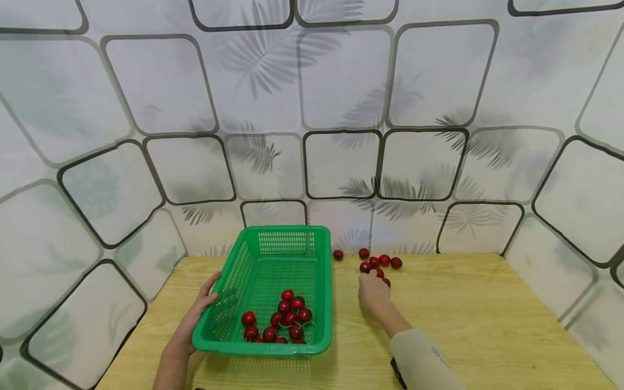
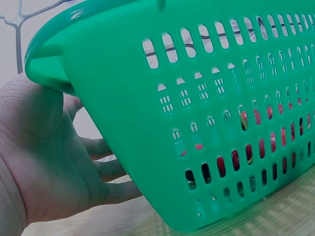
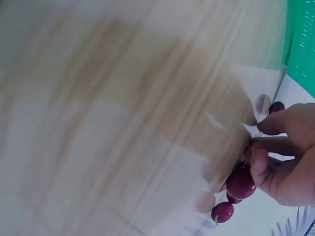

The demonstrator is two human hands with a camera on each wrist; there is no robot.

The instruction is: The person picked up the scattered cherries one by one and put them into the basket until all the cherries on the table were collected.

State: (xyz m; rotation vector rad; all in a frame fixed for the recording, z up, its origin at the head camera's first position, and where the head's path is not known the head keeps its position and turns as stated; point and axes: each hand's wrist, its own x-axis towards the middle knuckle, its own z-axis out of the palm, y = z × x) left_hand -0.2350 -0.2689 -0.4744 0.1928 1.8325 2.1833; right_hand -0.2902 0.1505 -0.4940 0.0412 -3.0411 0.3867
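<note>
A green plastic basket [image 1: 325,303] stands tilted toward the viewer, with several dark red cherries [image 1: 291,318] gathered at its near end. My left hand [image 1: 187,323] rests against the left side of the basket, its fingers extended along the outer wall; the left wrist view shows the open palm beside the slotted wall. Over the table my right hand [image 1: 375,295] reaches down to a loose group of cherries [image 1: 384,260]. In the right wrist view its bent fingers are at a cherry [image 3: 241,182]; whether they pinch it or its stem is unclear.
Both the basket and the loose cherries are on a light wood-grain table [image 1: 463,309]. One cherry [image 1: 338,254] lies apart, close to the basket's right side. A patterned curtain [image 1: 341,97] hangs behind the table and along both sides.
</note>
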